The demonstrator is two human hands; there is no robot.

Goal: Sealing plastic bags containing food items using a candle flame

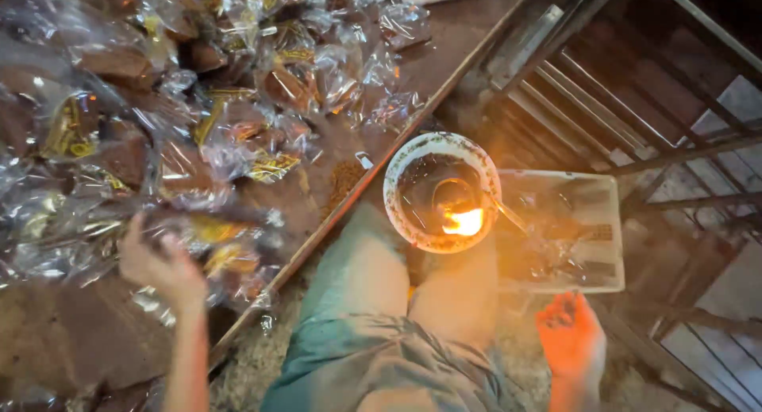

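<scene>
My left hand (163, 267) reaches onto a low wooden table (444, 43) and grips a clear plastic packet (214, 233) with brown contents and a yellow label. Many such packets (238, 102) lie heaped over the table. My right hand (570, 334) hangs low at the lower right, lit orange, its fingers curled around something small and dark that I cannot make out. A round bowl (441, 193) with a small flame (464, 221) burning inside sits between my knees and the table edge.
A shallow white tray (563, 229) with dark bits lies right of the bowl. A metal rack frame (635, 110) fills the upper right. My legs in green shorts (357, 325) are at the bottom centre. A metal edge strip (381, 162) borders the table.
</scene>
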